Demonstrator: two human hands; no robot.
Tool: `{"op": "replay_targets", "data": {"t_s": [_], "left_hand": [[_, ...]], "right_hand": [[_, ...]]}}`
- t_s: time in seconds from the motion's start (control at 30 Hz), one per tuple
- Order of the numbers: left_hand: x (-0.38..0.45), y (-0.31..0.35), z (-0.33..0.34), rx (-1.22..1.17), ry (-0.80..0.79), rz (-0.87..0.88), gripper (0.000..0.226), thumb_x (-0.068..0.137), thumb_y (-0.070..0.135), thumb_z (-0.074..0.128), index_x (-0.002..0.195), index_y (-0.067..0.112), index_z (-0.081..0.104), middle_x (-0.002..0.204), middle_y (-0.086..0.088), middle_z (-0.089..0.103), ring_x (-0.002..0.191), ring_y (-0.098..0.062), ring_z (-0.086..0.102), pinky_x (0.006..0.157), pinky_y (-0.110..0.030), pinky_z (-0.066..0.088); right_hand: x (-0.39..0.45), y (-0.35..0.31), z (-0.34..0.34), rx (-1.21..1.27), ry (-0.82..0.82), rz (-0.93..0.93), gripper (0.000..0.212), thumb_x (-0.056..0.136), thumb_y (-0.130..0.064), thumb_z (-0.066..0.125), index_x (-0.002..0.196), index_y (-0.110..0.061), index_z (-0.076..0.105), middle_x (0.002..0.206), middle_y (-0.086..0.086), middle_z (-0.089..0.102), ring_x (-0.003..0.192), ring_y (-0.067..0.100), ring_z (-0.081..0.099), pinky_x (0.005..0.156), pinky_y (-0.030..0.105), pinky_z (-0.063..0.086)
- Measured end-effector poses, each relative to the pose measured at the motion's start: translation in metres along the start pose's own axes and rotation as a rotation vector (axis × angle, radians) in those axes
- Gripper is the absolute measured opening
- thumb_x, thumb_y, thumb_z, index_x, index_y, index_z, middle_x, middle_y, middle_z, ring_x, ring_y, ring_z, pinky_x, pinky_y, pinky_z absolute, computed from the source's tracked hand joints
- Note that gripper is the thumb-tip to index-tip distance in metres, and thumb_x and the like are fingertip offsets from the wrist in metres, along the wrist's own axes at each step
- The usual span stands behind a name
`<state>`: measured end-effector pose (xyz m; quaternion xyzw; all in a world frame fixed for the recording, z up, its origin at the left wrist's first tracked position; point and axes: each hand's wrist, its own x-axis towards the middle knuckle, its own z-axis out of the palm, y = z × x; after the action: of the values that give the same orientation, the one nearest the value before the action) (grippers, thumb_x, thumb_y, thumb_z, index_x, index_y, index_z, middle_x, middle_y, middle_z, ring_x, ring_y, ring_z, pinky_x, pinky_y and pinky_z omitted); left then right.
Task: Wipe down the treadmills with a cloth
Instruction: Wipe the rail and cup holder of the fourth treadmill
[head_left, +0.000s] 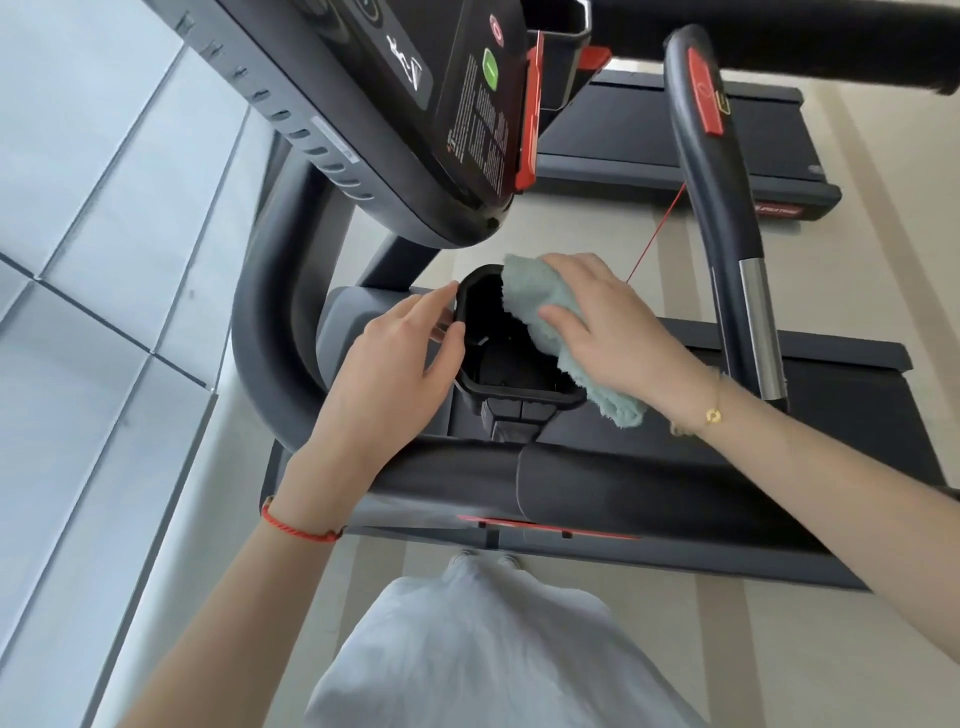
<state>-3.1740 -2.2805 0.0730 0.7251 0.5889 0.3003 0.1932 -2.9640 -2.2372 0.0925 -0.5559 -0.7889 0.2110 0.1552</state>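
while the left hand (400, 364) holds the rim of the black cup holder (519, 395) on the near treadmill (857, 405), thumb hooked on its edge, apparently to brace it, the right hand (618, 332) lies with fingers spread flat on the pale green cloth (524, 296). the cloth drapes over the holder's right edge and partly into the opening, so the inner wall looks like the surface being wiped. a second treadmill (649, 135) stands beyond, past the console (395, 104).
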Motion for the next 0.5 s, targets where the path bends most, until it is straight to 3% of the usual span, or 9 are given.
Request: {"op": "replay_targets", "data": {"t_s": [0.07, 0.13, 0.23, 0.3, 0.4, 0.5], "left_hand": [[-0.001, 0.003, -0.001, 0.004, 0.007, -0.014, 0.046, 0.097, 0.033, 0.045, 0.139, 0.016, 0.054, 0.115, 0.004, 0.065, 0.101, -0.013, 0.064, 0.09, -0.04, 0.053], [-0.003, 0.005, -0.003, 0.019, 0.03, -0.026, 0.043, 0.097, 0.034, 0.047, 0.135, 0.017, 0.057, 0.114, 0.004, 0.066, 0.101, -0.014, 0.064, 0.087, -0.04, 0.053], [-0.01, 0.008, -0.004, 0.092, 0.072, -0.055, 0.033, 0.097, 0.033, 0.056, 0.127, 0.019, 0.064, 0.111, 0.006, 0.067, 0.094, -0.016, 0.064, 0.077, -0.028, 0.049], [-0.013, 0.01, -0.004, 0.153, 0.091, -0.071, 0.029, 0.096, 0.033, 0.059, 0.118, 0.018, 0.068, 0.106, 0.005, 0.069, 0.086, -0.017, 0.063, 0.069, -0.023, 0.041], [-0.014, 0.01, -0.003, 0.178, 0.117, -0.074, 0.023, 0.095, 0.034, 0.061, 0.104, 0.016, 0.073, 0.095, 0.001, 0.072, 0.084, -0.019, 0.063, 0.068, -0.028, 0.047], [-0.018, 0.009, -0.002, 0.183, 0.118, -0.085, 0.028, 0.096, 0.037, 0.06, 0.109, 0.016, 0.072, 0.097, 0.002, 0.072, 0.084, -0.019, 0.065, 0.07, -0.037, 0.054]], "right_hand": [[0.021, 0.003, -0.008, -0.054, -0.057, -0.155, 0.042, 0.1, -0.015, 0.047, 0.142, -0.01, 0.045, 0.135, 0.011, 0.054, 0.123, 0.029, 0.051, 0.104, 0.029, 0.033], [0.038, 0.006, -0.014, -0.121, -0.169, -0.284, 0.041, 0.1, -0.015, 0.048, 0.14, -0.009, 0.047, 0.132, 0.012, 0.058, 0.119, 0.032, 0.054, 0.102, 0.037, 0.038], [0.055, 0.0, -0.015, -0.177, -0.271, -0.425, 0.043, 0.099, -0.012, 0.05, 0.141, -0.011, 0.046, 0.137, 0.009, 0.054, 0.122, 0.028, 0.051, 0.104, 0.036, 0.038], [0.062, -0.011, -0.009, -0.197, -0.328, -0.534, 0.038, 0.096, -0.007, 0.052, 0.133, -0.01, 0.053, 0.126, 0.008, 0.056, 0.115, 0.026, 0.053, 0.099, 0.04, 0.042], [0.07, -0.023, -0.001, -0.259, -0.391, -0.656, 0.027, 0.091, 0.002, 0.05, 0.114, -0.009, 0.059, 0.106, 0.007, 0.057, 0.101, 0.024, 0.051, 0.089, 0.044, 0.045], [0.067, -0.022, -0.001, -0.233, -0.378, -0.692, 0.022, 0.094, -0.006, 0.052, 0.109, -0.021, 0.054, 0.11, 0.001, 0.056, 0.102, 0.021, 0.05, 0.088, 0.043, 0.046]]}}
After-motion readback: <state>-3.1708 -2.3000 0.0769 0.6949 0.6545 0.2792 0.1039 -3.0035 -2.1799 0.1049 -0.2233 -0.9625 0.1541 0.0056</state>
